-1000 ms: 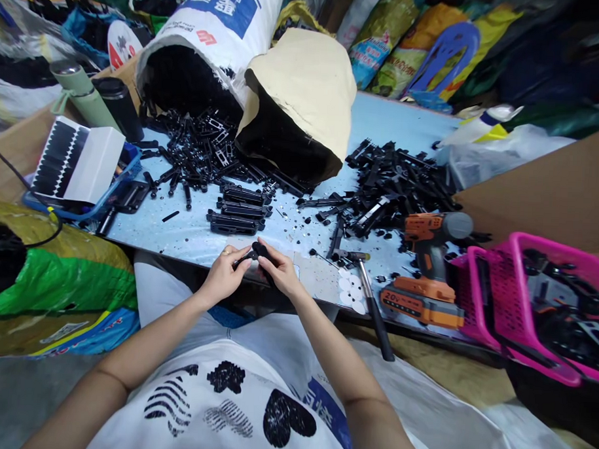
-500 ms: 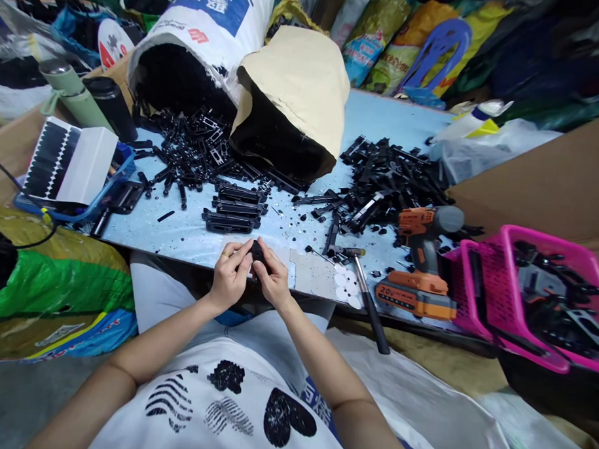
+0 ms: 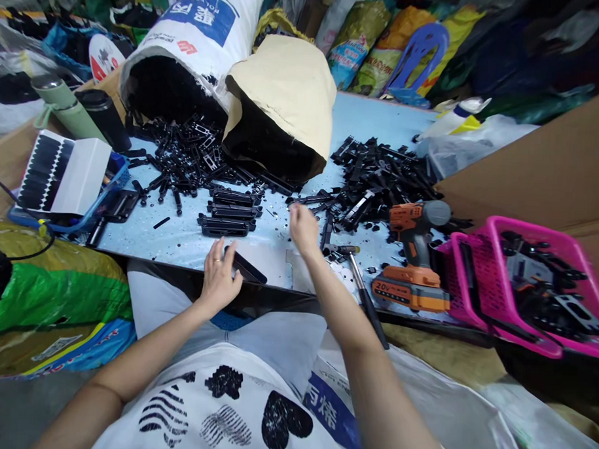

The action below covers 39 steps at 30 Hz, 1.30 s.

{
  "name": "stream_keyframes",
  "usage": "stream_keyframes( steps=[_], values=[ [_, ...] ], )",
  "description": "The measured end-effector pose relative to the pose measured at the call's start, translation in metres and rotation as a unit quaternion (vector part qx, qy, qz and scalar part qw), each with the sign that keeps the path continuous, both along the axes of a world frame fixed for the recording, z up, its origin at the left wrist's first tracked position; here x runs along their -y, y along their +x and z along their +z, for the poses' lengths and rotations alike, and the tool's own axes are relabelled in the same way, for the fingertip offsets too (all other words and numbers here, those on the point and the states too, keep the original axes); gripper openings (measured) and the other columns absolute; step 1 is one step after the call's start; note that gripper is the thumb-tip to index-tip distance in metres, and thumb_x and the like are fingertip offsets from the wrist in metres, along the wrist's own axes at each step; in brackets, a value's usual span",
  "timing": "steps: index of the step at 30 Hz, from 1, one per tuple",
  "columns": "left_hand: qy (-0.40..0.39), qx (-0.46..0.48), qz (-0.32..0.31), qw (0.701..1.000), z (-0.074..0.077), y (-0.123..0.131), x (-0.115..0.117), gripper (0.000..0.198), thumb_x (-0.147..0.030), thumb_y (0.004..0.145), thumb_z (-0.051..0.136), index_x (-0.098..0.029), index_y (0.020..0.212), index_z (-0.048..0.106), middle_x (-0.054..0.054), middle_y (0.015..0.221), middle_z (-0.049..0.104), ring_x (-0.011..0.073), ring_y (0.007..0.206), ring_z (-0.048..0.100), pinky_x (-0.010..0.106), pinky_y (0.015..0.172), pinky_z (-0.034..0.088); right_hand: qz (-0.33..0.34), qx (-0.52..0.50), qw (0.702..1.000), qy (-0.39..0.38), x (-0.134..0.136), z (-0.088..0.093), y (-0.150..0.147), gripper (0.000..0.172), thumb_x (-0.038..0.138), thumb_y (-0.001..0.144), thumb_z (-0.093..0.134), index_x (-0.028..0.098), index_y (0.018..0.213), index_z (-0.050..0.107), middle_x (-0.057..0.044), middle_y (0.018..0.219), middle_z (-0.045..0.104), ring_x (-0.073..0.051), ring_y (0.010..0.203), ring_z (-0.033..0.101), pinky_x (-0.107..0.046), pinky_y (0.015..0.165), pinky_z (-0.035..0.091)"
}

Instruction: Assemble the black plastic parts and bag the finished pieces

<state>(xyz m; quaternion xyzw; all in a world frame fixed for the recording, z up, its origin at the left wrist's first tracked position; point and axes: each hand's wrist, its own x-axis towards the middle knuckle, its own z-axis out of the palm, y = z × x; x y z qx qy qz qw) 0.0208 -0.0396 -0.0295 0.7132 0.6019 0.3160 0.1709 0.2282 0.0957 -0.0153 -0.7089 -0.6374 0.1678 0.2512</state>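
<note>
Left hand (image 3: 220,274): you have it loosely open, fingers parted, with the fingertips at the far left end of a long, narrow, black plastic-looking bar (image 3: 250,267). No firm grip shows; whether the fingertips press on that end cannot be told. The bar lies slantwise at the near edge of the pale blue surface (image 3: 181,245), its other end pointing near and right.

Right hand (image 3: 304,230): fingers curled in, apart from the bar, beside the left end of the heaped black slender parts (image 3: 380,171). You hide the fingertips from view, so whether they hold anything is undetermined.

Handling estimate: the bar should be light and stiff, its smooth faces somewhat slippery, its thin edges perhaps easily chipped. Best hold, in your case: thumb and fingers across the long sides, near the middle.

Pose: your left forearm rises from the near left, back of the hand up, wrist nearly straight. Your right arm reaches farther over the surface, slanting from near right to far left. Three similar black bars (image 3: 234,212) lie side by side beyond your left hand.
</note>
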Motion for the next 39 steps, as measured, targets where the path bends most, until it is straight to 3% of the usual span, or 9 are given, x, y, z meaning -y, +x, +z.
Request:
stream_keyframes(
  steps=[2,5,10,14,19,25,31,34,39],
  values=[
    [0.002,-0.126,-0.146,0.981,0.008,-0.002,-0.009,0.052,-0.014,0.082,0.050,-0.026,0.132,0.045,0.012,0.134,0.046,0.0314,0.131,0.033,0.060,0.106,0.020,-0.086,0.062,0.994,-0.008,-0.041,0.014,0.022,0.040,0.025,0.096,0.031,0.002,0.123,0.050,-0.024,0.121,0.055,-0.024,0.113,0.050,-0.038,0.091,0.036],
    [-0.009,-0.233,-0.275,0.933,0.015,0.003,-0.027,0.045,-0.005,0.084,0.040,-0.024,0.122,0.054,0.010,0.110,0.061,0.0245,0.110,0.051,0.052,0.102,0.028,-0.135,0.064,0.988,-0.041,-0.080,0.029,0.039,0.050,0.026,0.095,0.034,-0.013,0.126,0.037,-0.033,0.110,0.057,-0.026,0.106,0.055,-0.041,0.087,0.037],
    [0.005,-0.304,-0.221,0.927,0.019,0.012,-0.038,0.040,-0.003,0.086,0.035,-0.013,0.121,0.052,0.014,0.095,0.060,0.0241,0.091,0.055,0.039,0.079,0.039,-0.192,0.032,0.976,-0.101,-0.097,0.030,0.035,0.075,0.034,0.084,0.057,-0.019,0.128,0.027,-0.033,0.104,0.061,-0.020,0.092,0.061,-0.030,0.079,0.042],
    [-0.001,-0.305,-0.199,0.931,0.018,0.005,-0.037,0.037,-0.003,0.086,0.038,-0.013,0.118,0.054,0.013,0.093,0.058,0.0251,0.092,0.054,0.037,0.076,0.039,-0.206,0.023,0.973,-0.102,-0.084,0.021,0.038,0.072,0.032,0.083,0.056,-0.010,0.133,0.027,-0.025,0.109,0.060,-0.020,0.096,0.059,-0.030,0.083,0.042],
    [-0.033,-0.267,-0.205,0.941,0.006,0.002,-0.043,0.030,-0.017,0.090,0.043,-0.014,0.118,0.052,0.013,0.100,0.058,0.0262,0.097,0.054,0.039,0.081,0.041,0.054,0.121,0.991,0.017,-0.009,0.015,0.053,0.030,0.030,0.086,0.052,0.012,0.110,0.051,-0.015,0.107,0.059,-0.023,0.093,0.058,-0.028,0.074,0.041],
    [-0.076,-0.205,-0.265,0.939,0.001,0.008,-0.056,0.029,-0.023,0.090,0.044,-0.016,0.117,0.052,0.011,0.107,0.058,0.0243,0.103,0.053,0.036,0.089,0.042,0.408,0.235,0.880,-0.064,0.095,0.017,0.051,0.040,0.054,0.093,0.035,0.018,0.103,0.050,-0.006,0.081,0.063,-0.017,0.064,0.057,-0.024,0.057,0.028],
    [-0.088,-0.206,-0.266,0.938,0.007,0.011,-0.055,0.039,-0.045,0.087,0.048,-0.020,0.117,0.050,0.011,0.112,0.055,0.0274,0.108,0.050,0.040,0.091,0.039,0.418,0.294,0.858,-0.047,0.107,0.003,0.031,0.041,0.049,0.097,0.025,0.018,0.099,0.052,-0.006,0.091,0.060,-0.015,0.069,0.059,-0.025,0.056,0.025],
    [-0.074,-0.203,-0.277,0.936,0.010,0.010,-0.052,0.063,-0.067,0.073,0.056,-0.018,0.113,0.050,0.011,0.105,0.058,0.0297,0.101,0.053,0.042,0.088,0.039,0.404,0.314,0.858,-0.042,0.106,0.009,0.026,0.042,0.050,0.097,0.024,0.020,0.100,0.053,-0.005,0.091,0.060,-0.015,0.068,0.059,-0.027,0.054,0.023],
    [-0.039,-0.163,-0.288,0.943,0.007,0.003,-0.047,0.066,-0.068,0.067,0.062,-0.019,0.110,0.049,0.009,0.099,0.059,0.0273,0.093,0.056,0.039,0.084,0.042,0.394,0.333,0.856,-0.033,0.116,0.028,0.021,0.044,0.052,0.097,0.021,0.022,0.101,0.053,-0.006,0.091,0.059,-0.016,0.068,0.059,-0.028,0.055,0.022]
  ],
)
